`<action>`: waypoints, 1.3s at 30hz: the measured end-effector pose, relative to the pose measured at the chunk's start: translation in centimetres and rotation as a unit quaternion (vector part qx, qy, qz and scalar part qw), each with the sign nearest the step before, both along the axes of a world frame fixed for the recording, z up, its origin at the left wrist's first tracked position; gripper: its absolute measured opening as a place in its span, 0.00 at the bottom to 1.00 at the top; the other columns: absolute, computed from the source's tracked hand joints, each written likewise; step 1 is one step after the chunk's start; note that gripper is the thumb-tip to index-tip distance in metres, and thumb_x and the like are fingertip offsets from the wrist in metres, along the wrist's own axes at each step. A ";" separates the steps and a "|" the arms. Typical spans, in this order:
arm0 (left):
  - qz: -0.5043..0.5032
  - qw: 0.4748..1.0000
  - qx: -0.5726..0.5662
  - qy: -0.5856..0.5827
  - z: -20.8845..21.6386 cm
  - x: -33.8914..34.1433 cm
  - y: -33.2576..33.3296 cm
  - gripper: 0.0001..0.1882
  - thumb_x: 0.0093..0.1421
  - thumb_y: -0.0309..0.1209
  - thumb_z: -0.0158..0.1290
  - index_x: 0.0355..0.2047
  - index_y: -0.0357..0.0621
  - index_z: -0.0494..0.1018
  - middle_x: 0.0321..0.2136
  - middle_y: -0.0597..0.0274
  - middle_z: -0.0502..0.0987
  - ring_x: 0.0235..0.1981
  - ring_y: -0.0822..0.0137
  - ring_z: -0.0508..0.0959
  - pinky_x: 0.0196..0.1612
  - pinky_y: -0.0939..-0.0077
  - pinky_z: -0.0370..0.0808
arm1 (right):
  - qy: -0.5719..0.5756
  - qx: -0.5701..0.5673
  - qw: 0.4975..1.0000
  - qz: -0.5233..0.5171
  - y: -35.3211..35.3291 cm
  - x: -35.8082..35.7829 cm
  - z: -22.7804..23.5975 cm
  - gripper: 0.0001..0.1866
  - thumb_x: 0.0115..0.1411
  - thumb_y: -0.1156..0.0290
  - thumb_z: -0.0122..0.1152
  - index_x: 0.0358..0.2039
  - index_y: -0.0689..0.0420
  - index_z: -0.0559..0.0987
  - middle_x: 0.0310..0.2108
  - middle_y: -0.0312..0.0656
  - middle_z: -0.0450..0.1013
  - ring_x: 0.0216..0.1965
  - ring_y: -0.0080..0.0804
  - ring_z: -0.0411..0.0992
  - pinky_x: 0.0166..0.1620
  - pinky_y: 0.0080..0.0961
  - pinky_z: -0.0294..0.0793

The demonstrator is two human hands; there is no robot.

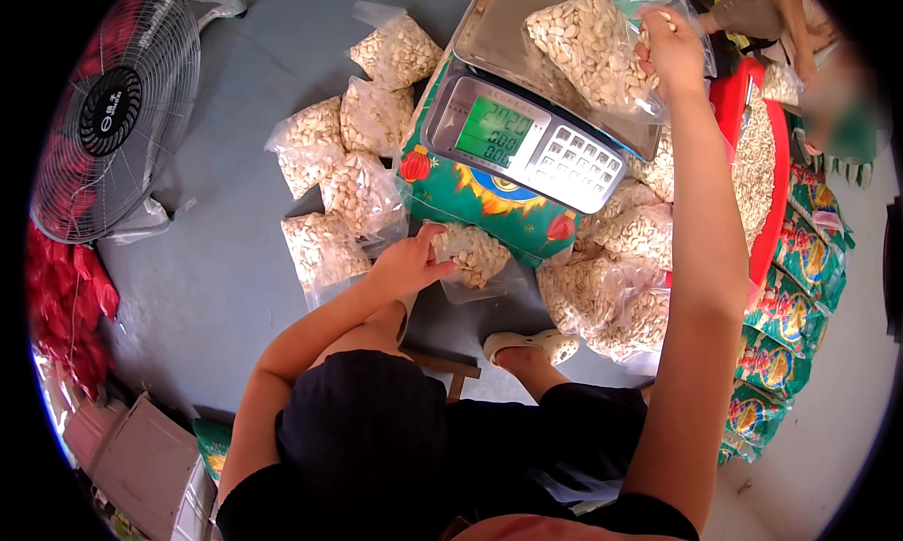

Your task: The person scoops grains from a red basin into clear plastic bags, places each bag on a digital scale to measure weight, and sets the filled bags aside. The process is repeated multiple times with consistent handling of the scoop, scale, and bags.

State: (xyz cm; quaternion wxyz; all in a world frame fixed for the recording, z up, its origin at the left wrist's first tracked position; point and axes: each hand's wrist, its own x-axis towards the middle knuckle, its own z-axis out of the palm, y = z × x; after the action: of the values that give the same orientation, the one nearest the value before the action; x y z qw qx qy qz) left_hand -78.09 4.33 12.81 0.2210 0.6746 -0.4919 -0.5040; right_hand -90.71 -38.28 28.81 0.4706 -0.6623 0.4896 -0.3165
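A clear bag of pale pumpkin seeds point(583, 47) lies tilted on the steel pan of a digital scale point(522, 141), its open mouth to the right. At that mouth is my right hand point(672, 50), fingers curled around some seeds, with loose plastic about it. My left hand point(409, 262) is closed on the edge of a smaller-looking bag of seeds point(473, 254), low in front of the scale. A green printed sack point(470, 207) lies under the scale, whose green display is lit.
Several filled seed bags point(343, 141) lie on the floor to the left, and more point(611, 278) are heaped on the right. Beyond stands a red tub of seeds point(776, 155), with stacked green sacks point(781, 353) beside it. A floor fan point(118, 108) stands at left; another person point(790, 23) sits far right.
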 end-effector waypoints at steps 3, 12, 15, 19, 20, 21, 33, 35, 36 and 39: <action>0.020 1.000 -0.001 -0.005 -1.3 -0.2 0.9 0.27 0.54 0.40 0.60 0.49 0.42 0.63 0.23 0.56 0.77 0.27 0.52 0.79 0.31 0.60 0.75 | -0.088 0.041 0.995 -0.031 3.3 0.5 2.0 0.11 0.62 0.69 0.57 0.43 0.59 0.74 0.28 0.39 0.70 0.18 0.22 0.63 0.15 0.17 0.55; 0.038 0.999 -0.009 0.032 -1.4 -1.1 -0.2 0.19 0.57 0.33 0.55 0.46 0.43 0.63 0.22 0.58 0.76 0.26 0.53 0.78 0.30 0.58 0.72 | -0.240 0.131 0.962 -0.001 3.3 -3.3 1.7 0.07 0.65 0.70 0.51 0.37 0.61 0.70 0.25 0.41 0.67 0.17 0.23 0.60 0.14 0.17 0.53; 0.019 0.999 -0.016 0.040 -1.2 -1.1 -0.2 0.20 0.58 0.34 0.55 0.48 0.43 0.64 0.23 0.59 0.76 0.26 0.54 0.78 0.30 0.60 0.72 | -0.324 0.255 0.904 0.110 1.1 -6.6 1.0 0.08 0.67 0.66 0.48 0.35 0.58 0.69 0.24 0.37 0.64 0.15 0.21 0.57 0.14 0.16 0.53; 0.047 0.995 0.001 0.084 -1.2 -1.1 -0.1 0.21 0.58 0.34 0.56 0.49 0.41 0.66 0.23 0.60 0.74 0.23 0.64 0.74 0.29 0.68 0.71 | -0.344 0.318 0.864 0.186 7.2 -7.0 2.6 0.12 0.65 0.60 0.51 0.33 0.57 0.71 0.21 0.41 0.67 0.12 0.24 0.61 0.12 0.21 0.60; 0.066 0.996 0.015 0.065 -1.1 -0.9 0.5 0.19 0.58 0.34 0.57 0.47 0.41 0.67 0.23 0.60 0.74 0.23 0.65 0.75 0.30 0.69 0.71 | -0.348 0.322 0.866 0.160 10.4 -5.8 2.4 0.13 0.64 0.59 0.51 0.32 0.56 0.70 0.21 0.41 0.67 0.11 0.23 0.60 0.10 0.22 0.59; 0.072 0.996 0.022 0.055 -0.7 -0.9 0.1 0.18 0.58 0.34 0.57 0.46 0.40 0.68 0.23 0.60 0.74 0.23 0.66 0.75 0.30 0.70 0.71 | -0.350 0.302 0.885 0.061 14.0 -5.3 2.5 0.12 0.65 0.60 0.51 0.31 0.56 0.68 0.22 0.39 0.65 0.10 0.21 0.56 0.08 0.19 0.54; 0.062 0.982 0.022 0.177 -2.5 -1.9 0.1 0.10 0.61 0.33 0.53 0.41 0.44 0.74 0.20 0.63 0.75 0.21 0.70 0.74 0.27 0.73 0.70 | -0.084 0.752 0.650 0.061 35.4 -7.5 -15.6 0.08 0.62 0.65 0.53 0.29 0.54 0.70 0.21 0.36 0.65 0.12 0.19 0.58 0.11 0.14 0.50; 0.013 0.984 0.027 0.177 -1.4 -1.5 0.0 0.10 0.62 0.31 0.52 0.43 0.43 0.73 0.20 0.65 0.74 0.21 0.72 0.73 0.27 0.75 0.70 | -0.116 0.791 0.600 0.006 34.8 -8.2 -19.6 0.08 0.62 0.65 0.53 0.29 0.54 0.70 0.21 0.35 0.65 0.12 0.19 0.57 0.10 0.14 0.48; -0.006 0.984 0.032 0.175 -0.8 -1.4 -0.1 0.10 0.62 0.29 0.52 0.44 0.42 0.72 0.20 0.66 0.73 0.21 0.75 0.73 0.27 0.77 0.70 | -0.130 0.809 0.573 -0.019 33.9 -8.1 -20.5 0.08 0.62 0.64 0.54 0.29 0.53 0.70 0.21 0.35 0.65 0.11 0.18 0.57 0.09 0.14 0.47; 0.024 0.979 0.034 0.197 -1.7 -1.5 0.7 0.12 0.62 0.28 0.51 0.46 0.41 0.70 0.18 0.67 0.72 0.21 0.76 0.72 0.26 0.78 0.69 | -0.126 0.728 0.665 -0.108 33.8 -7.3 -20.4 0.13 0.64 0.56 0.52 0.38 0.53 0.71 0.29 0.36 0.69 0.23 0.25 0.67 0.26 0.28 0.73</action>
State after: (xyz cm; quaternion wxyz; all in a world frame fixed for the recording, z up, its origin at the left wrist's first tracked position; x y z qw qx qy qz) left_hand -79.61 4.99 11.14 0.3025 0.5805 -0.4048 -0.6385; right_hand -97.96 -4.45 8.41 0.8228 -0.0053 0.5681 0.0120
